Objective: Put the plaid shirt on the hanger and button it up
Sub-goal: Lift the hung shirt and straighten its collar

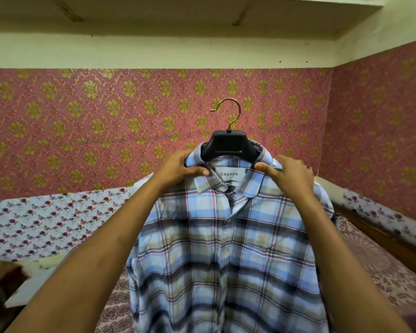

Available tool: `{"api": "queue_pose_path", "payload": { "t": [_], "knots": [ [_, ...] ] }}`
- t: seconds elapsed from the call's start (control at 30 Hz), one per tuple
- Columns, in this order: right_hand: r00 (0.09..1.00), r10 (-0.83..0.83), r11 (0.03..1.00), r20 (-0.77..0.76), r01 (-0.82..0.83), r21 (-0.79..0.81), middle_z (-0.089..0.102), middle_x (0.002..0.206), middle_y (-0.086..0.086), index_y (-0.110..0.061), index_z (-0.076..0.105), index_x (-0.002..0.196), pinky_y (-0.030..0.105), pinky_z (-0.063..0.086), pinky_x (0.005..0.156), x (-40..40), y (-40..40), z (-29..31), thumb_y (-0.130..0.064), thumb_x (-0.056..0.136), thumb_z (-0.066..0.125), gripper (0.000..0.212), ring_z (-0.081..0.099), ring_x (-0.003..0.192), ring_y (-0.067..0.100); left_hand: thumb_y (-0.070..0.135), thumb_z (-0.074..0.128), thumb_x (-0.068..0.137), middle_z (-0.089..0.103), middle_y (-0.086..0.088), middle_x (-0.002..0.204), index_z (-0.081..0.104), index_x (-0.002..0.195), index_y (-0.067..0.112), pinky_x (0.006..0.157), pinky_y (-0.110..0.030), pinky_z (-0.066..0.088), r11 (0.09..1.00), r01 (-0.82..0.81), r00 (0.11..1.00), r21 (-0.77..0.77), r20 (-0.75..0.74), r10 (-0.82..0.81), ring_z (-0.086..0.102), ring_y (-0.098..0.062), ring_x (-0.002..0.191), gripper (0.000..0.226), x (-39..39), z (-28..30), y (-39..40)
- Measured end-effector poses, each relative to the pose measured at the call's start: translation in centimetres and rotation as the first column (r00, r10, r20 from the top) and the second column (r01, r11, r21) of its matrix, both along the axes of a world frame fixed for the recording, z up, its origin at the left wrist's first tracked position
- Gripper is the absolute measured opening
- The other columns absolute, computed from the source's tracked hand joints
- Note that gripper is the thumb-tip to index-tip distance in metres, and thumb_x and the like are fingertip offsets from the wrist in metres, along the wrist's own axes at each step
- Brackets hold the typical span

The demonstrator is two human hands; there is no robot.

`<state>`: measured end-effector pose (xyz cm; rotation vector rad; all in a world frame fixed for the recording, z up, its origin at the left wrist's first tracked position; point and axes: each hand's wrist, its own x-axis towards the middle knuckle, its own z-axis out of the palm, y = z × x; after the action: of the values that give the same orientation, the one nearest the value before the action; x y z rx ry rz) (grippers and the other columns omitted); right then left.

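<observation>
A blue, tan and maroon plaid shirt [226,248] hangs in front of me on a black hanger [229,145] with a brass hook. The hanger's neck stands above the collar, where a white brand label shows. My left hand [178,168] grips the left side of the collar, thumb in front. My right hand [285,173] grips the right side of the collar at the shoulder. The shirt fronts lie closed over each other below the collar. Whether its buttons are fastened I cannot tell.
A bed with a floral sheet [46,219] runs along the pink and gold papered wall [106,121] behind the shirt. A wooden bed rail [382,239] sits at the right. A pale board [31,287] lies at the lower left, and a shelf [178,10] runs overhead.
</observation>
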<state>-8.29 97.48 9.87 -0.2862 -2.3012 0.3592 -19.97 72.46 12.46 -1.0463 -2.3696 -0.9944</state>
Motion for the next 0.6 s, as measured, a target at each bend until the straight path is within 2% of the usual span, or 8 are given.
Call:
{"api": "queue_pose_path", "payload": {
  "t": [0.1,0.17,0.23,0.33,0.43,0.5,0.57,0.6],
  "knots": [
    [0.999,0.024,1.000,-0.023,-0.024,0.001,0.038,0.053,0.001,-0.021,0.026,0.057,0.030,0.015,0.046,-0.1,0.0,-0.2,-0.089,0.062,0.021,0.068,0.036,0.050,0.022,0.064,0.075,0.054,0.067,-0.010,0.074,0.068,0.084,0.025,0.055,-0.030,0.029,0.999,0.029,0.999,-0.017,-0.012,-0.029,0.048,-0.020,0.056,0.050,0.4,-0.3,0.1],
    [0.999,0.014,1.000,-0.038,-0.013,0.011,0.037,0.051,0.003,-0.016,0.030,0.057,0.029,0.014,0.046,-0.5,0.3,-0.4,-0.095,0.055,0.009,0.081,0.035,0.048,0.022,0.073,0.067,0.055,0.067,-0.013,0.076,0.067,0.088,0.028,0.056,-0.029,0.028,0.999,0.033,0.999,-0.023,-0.035,-0.034,0.050,-0.025,0.058,0.055,0.5,-0.9,-0.1],
    [1.000,0.013,1.000,-0.028,-0.013,-0.008,0.036,0.050,0.003,-0.016,0.031,0.056,0.028,0.014,0.047,-0.8,0.3,-0.4,-0.090,0.056,0.005,0.079,0.036,0.048,0.024,0.082,0.058,0.051,0.068,-0.014,0.080,0.066,0.090,0.030,0.059,-0.029,0.031,1.000,0.028,0.999,-0.002,-0.024,-0.028,0.057,-0.032,0.065,0.065,0.4,-1.5,-0.5],
    [0.999,0.032,0.999,-0.027,-0.033,-0.034,0.030,0.048,0.002,-0.017,0.028,0.052,0.026,0.011,0.047,-1.0,-0.1,-0.1,-0.093,0.056,-0.002,0.081,0.029,0.043,0.019,0.086,0.054,0.049,0.066,-0.017,0.074,0.067,0.085,0.022,0.055,-0.029,0.027,1.000,0.000,1.000,0.031,-0.013,0.000,0.049,-0.024,0.056,0.075,0.2,-2.3,-0.8],
    [0.998,0.059,0.996,-0.011,-0.060,-0.068,0.040,0.053,0.004,-0.015,0.038,0.058,0.026,0.016,0.047,-1.0,-0.2,0.1,-0.093,0.060,0.003,0.086,0.038,0.048,0.021,0.071,0.068,0.058,0.063,-0.014,0.069,0.068,0.083,0.018,0.054,-0.028,0.026,0.999,0.005,0.999,0.054,0.032,-0.007,0.044,-0.016,0.054,0.059,0.6,-2.2,-1.1],
    [0.979,0.205,0.972,0.001,-0.204,-0.118,0.062,0.081,0.009,-0.017,0.054,0.083,0.029,0.036,0.054,-0.7,-0.3,0.1,-0.084,0.068,0.020,0.077,0.058,0.075,0.028,0.049,0.076,0.066,0.059,-0.005,0.063,0.066,0.073,0.029,0.054,-0.028,0.026,0.997,0.011,0.997,0.073,0.081,-0.017,0.044,-0.015,0.054,0.023,0.5,-1.9,-1.5],
    [0.955,0.292,0.954,0.054,-0.288,-0.080,0.060,0.123,0.009,-0.020,0.046,0.123,0.040,0.047,0.077,-0.2,-1.1,0.2,-0.075,0.066,0.043,0.080,0.058,0.106,0.030,0.039,0.078,0.067,0.054,-0.001,0.060,0.062,0.063,0.035,0.054,-0.028,0.024,0.995,0.041,0.995,0.093,0.088,-0.049,0.042,-0.016,0.054,0.017,0.1,-1.3,-2.1],
    [0.960,0.266,0.964,0.090,-0.265,-0.024,0.057,0.128,0.010,-0.019,0.038,0.133,0.042,0.048,0.080,0.0,-1.6,0.2,-0.074,0.062,0.050,0.090,0.057,0.109,0.031,0.043,0.078,0.066,0.050,-0.001,0.058,0.063,0.062,0.033,0.054,-0.029,0.023,0.995,0.044,0.995,0.086,0.085,-0.051,0.039,-0.016,0.053,0.018,-0.2,-1.1,-2.4]
  ]
}}
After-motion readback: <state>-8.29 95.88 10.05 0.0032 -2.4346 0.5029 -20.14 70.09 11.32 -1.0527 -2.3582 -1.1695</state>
